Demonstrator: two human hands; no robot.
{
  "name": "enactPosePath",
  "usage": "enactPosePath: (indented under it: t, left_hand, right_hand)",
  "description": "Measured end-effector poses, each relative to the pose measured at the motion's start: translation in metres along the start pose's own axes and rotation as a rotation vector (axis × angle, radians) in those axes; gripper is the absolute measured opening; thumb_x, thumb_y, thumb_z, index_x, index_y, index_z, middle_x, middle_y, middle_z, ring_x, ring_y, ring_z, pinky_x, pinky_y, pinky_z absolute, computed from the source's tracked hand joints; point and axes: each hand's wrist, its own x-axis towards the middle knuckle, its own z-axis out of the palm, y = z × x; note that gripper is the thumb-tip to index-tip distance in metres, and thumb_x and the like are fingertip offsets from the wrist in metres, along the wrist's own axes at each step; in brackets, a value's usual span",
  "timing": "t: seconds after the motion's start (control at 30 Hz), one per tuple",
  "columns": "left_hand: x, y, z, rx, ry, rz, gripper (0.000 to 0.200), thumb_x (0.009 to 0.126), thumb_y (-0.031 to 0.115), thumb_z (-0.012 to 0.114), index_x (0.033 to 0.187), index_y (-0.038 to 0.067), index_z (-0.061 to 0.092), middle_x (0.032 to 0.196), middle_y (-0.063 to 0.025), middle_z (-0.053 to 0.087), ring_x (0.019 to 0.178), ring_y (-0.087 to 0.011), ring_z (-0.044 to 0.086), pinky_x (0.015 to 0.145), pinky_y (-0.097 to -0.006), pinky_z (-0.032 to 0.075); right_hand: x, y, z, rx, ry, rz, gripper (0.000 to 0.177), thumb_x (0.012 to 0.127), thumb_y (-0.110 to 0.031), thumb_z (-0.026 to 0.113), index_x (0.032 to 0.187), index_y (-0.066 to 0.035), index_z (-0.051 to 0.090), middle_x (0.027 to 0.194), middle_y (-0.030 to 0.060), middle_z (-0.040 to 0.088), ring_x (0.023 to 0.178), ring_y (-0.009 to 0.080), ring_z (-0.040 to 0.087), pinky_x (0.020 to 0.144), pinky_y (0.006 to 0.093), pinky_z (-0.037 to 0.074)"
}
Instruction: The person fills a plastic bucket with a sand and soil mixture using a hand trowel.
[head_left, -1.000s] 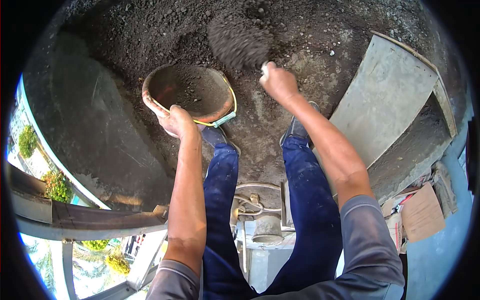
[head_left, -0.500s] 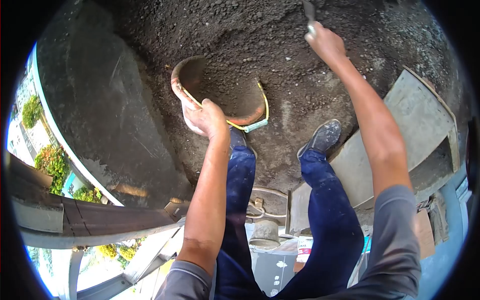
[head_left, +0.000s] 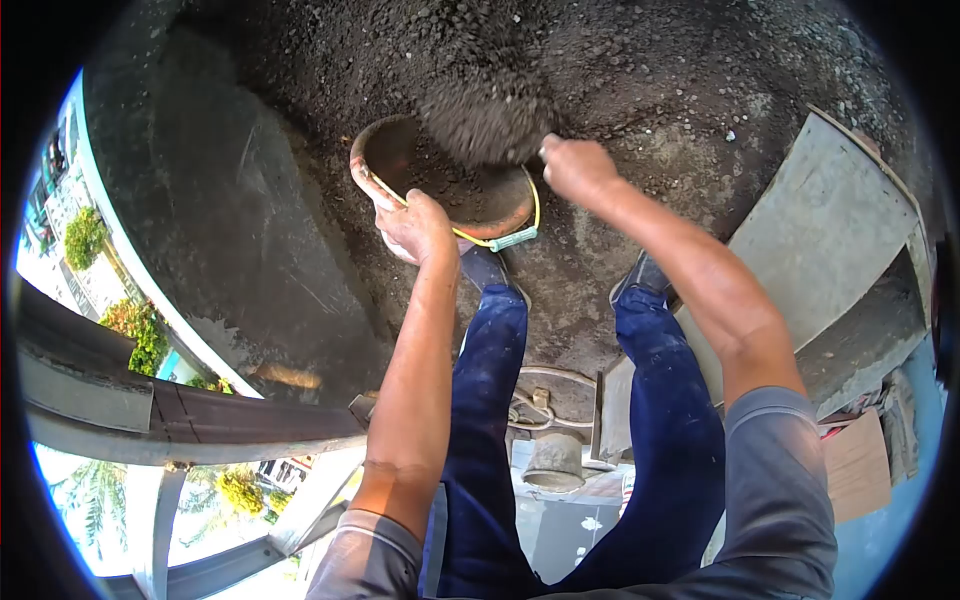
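Note:
An orange bucket (head_left: pixel 512 219) with a dirt-coated inside tilts on the ground in front of my feet, its mouth facing the soil. My left hand (head_left: pixel 416 230) is closed round its rim on the near left side, by the yellow handle (head_left: pixel 536 200) with a pale green grip. My right hand (head_left: pixel 582 172) is closed on a trowel just right of the bucket's mouth. A blurred load of dark soil (head_left: pixel 488 115) hides the trowel's blade, over the far edge of the bucket. Some loose soil lies inside the bucket.
Loose, gravelly soil (head_left: pixel 650 60) spreads across the far ground. A smooth dark slab (head_left: pixel 220 220) lies left, and a grey board-like box (head_left: pixel 830 200) stands right. Behind my feet are a small grey bucket (head_left: pixel 554 462) and a metal beam (head_left: pixel 240 415).
My right hand has swung left and toward me, from the far soil to the bucket's mouth, with soil now on the trowel. My left hand keeps its hold on the bucket rim.

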Motion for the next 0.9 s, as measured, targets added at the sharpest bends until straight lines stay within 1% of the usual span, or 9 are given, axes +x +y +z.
enactPosePath:
  t: [0.13,0.23,0.3,0.37,0.47,0.63,0.7,0.83,0.9]
  left_hand:
    - [0.001,0.000,-0.005,-0.021,-0.045,-0.063,0.050,0.080,0.021,0.061,0.119,-0.011,0.061,0.116,-0.0292,0.067,0.110,-0.0451,0.065,0.097,-0.0508,0.048]
    - [0.010,-0.008,-0.002,-0.007,-0.060,-0.060,0.049,0.080,0.019,0.061,0.120,-0.009,0.062,0.114,-0.0275,0.067,0.109,-0.0448,0.065,0.097,-0.0510,0.048]
    - [0.007,-0.004,-0.003,-0.015,-0.059,-0.061,0.049,0.079,0.018,0.061,0.122,-0.007,0.062,0.113,-0.0267,0.067,0.108,-0.0446,0.065,0.097,-0.0508,0.048]
    - [0.005,-0.003,0.001,-0.002,-0.007,-0.047,0.050,0.078,0.015,0.062,0.123,-0.005,0.062,0.114,-0.0257,0.067,0.109,-0.0435,0.064,0.098,-0.0494,0.047]
    - [0.006,-0.003,-0.005,-0.038,-0.073,-0.018,0.058,0.078,0.013,0.064,0.133,-0.002,0.057,0.123,-0.0252,0.065,0.116,-0.0409,0.063,0.101,-0.0482,0.046]
    - [-0.002,0.017,-0.010,0.055,-0.108,-0.173,0.074,0.080,0.015,0.064,0.148,-0.001,0.041,0.132,-0.0282,0.059,0.123,-0.0419,0.060,0.107,-0.0478,0.044]
    - [-0.004,0.019,-0.011,0.067,-0.121,-0.166,0.075,0.080,0.015,0.064,0.149,-0.001,0.040,0.132,-0.0282,0.060,0.124,-0.0415,0.059,0.107,-0.0478,0.044]
    - [-0.004,0.005,-0.006,0.099,-0.010,-0.011,0.061,0.076,0.013,0.064,0.134,-0.004,0.056,0.123,-0.0279,0.064,0.116,-0.0421,0.063,0.102,-0.0486,0.046]
    - [-0.002,0.001,-0.005,0.095,0.019,-0.035,0.047,0.074,0.013,0.064,0.118,-0.006,0.064,0.108,-0.0299,0.067,0.099,-0.0482,0.066,0.095,-0.0509,0.050]
  right_hand:
    - [-0.023,-0.023,-0.005,-0.041,0.067,-0.374,0.010,0.089,-0.008,0.057,0.095,-0.002,0.062,0.082,0.0207,0.072,0.080,0.0350,0.074,0.064,0.0467,0.060]
    - [-0.002,-0.020,-0.054,-0.075,0.197,-0.291,0.013,0.091,-0.011,0.056,0.101,-0.004,0.060,0.079,0.0178,0.072,0.079,0.0319,0.075,0.064,0.0457,0.060]
    - [0.045,0.014,-0.080,-0.169,0.435,-0.141,0.018,0.092,-0.020,0.060,0.104,-0.008,0.054,0.079,0.0172,0.070,0.075,0.0345,0.074,0.060,0.0455,0.061]
    - [0.092,0.046,-0.111,-0.168,0.480,0.047,0.022,0.094,-0.023,0.061,0.108,-0.007,0.056,0.084,0.0194,0.072,0.080,0.0361,0.075,0.066,0.0479,0.062]
    - [0.136,0.057,-0.080,-0.094,0.386,0.084,0.028,0.092,-0.021,0.060,0.114,-0.004,0.061,0.096,0.0232,0.074,0.089,0.0437,0.072,0.081,0.0547,0.058]
    - [0.090,0.023,-0.009,0.027,0.145,0.041,0.025,0.089,-0.015,0.060,0.108,0.001,0.062,0.090,0.0280,0.072,0.084,0.0440,0.073,0.079,0.0537,0.059]
    - [0.064,0.003,-0.007,0.034,-0.068,0.000,0.018,0.089,-0.006,0.054,0.102,0.003,0.063,0.092,0.0239,0.074,0.086,0.0403,0.073,0.079,0.0505,0.059]
    - [0.022,-0.022,0.006,-0.023,-0.150,-0.237,0.017,0.087,-0.008,0.058,0.101,0.000,0.064,0.088,0.0229,0.073,0.084,0.0395,0.073,0.073,0.0497,0.059]
    - [-0.003,-0.033,0.005,0.063,-0.150,-0.300,0.018,0.088,-0.014,0.061,0.103,-0.005,0.063,0.089,0.0209,0.073,0.084,0.0400,0.072,0.073,0.0512,0.057]
